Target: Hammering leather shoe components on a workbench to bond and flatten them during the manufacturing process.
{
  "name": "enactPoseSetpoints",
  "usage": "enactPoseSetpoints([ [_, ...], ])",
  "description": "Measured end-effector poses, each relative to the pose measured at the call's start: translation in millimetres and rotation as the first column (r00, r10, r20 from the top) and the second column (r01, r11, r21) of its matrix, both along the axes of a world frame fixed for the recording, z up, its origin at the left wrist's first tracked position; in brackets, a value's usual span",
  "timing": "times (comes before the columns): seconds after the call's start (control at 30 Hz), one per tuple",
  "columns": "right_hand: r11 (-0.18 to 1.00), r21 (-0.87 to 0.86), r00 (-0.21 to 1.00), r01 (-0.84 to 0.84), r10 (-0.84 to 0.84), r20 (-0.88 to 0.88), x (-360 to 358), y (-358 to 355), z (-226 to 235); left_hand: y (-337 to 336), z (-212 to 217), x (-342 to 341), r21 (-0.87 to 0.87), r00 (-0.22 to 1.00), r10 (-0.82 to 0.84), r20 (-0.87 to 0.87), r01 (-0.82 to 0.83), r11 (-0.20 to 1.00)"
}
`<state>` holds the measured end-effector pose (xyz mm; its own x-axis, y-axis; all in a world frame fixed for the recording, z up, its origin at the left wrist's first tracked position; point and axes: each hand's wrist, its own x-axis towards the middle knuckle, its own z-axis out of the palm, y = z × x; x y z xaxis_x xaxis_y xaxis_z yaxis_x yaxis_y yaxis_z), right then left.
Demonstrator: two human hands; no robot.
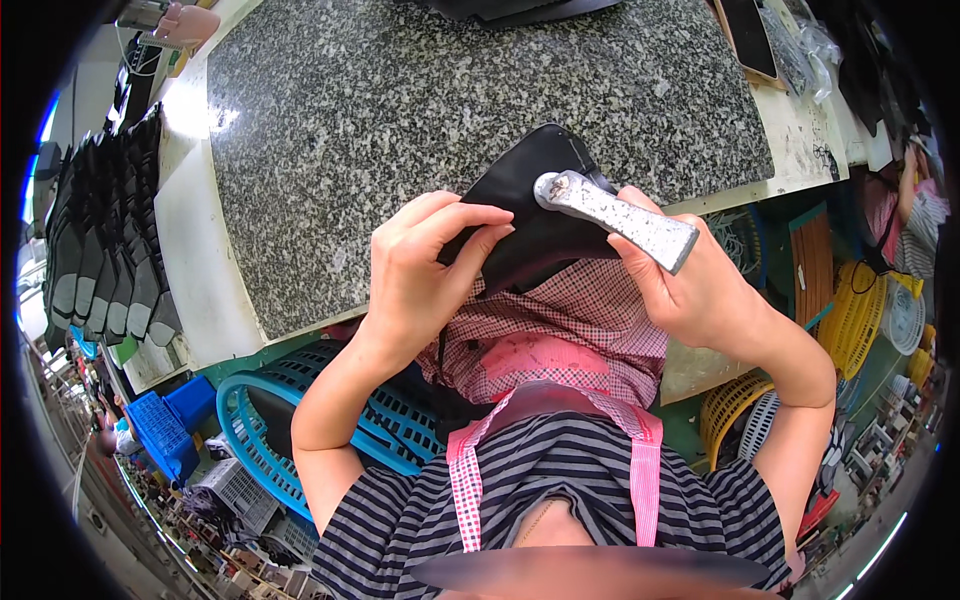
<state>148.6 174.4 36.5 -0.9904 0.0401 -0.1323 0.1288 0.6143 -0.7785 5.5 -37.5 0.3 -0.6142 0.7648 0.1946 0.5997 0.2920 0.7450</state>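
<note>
My right hand is closed around a hammer with worn, speckled grey metal. Its rounded end lies over a black leather-like piece near the front edge of the stone slab. Stitching or a seam shows along that piece's far right corner. My left hand pinches the near left part of the same black piece between thumb and fingertips. The lower part of the piece hangs over the slab's edge, above my checked apron.
The speckled stone slab lies on a pale table. Stacked black pieces stand at left, more dark pieces at the far edge. A phone rests far right. Blue and yellow baskets sit below; another person is at right.
</note>
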Motion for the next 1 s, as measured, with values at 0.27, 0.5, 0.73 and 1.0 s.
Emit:
enactPoseSetpoints([
  [0.27, 0.995, -0.098, 0.959, 0.011, -0.038, -0.280, 0, -1, 14, 3, 3, 0, -0.045, 0.997, 0.028, 0.070, -0.025, 0.999],
  [0.5, 0.978, 0.185, 0.932, -0.091, 0.150, -0.331, -7, 2, 20, 6, 12, -3, -0.114, 0.981, 0.067, 0.184, -0.047, 0.992],
  [0.73, 0.999, -0.009, 0.996, -0.035, 0.035, 0.079, 0, -8, -2, 0, -4, -12, -0.012, 0.998, -0.037, 0.050, 0.037, 0.999],
  [1.0, 0.997, -0.077, 0.999, 0.016, -0.019, -0.039, 6, -10, -13, -10, -8, -15, 0.065, 0.991, -0.063, -0.118, 0.071, 0.995],
])
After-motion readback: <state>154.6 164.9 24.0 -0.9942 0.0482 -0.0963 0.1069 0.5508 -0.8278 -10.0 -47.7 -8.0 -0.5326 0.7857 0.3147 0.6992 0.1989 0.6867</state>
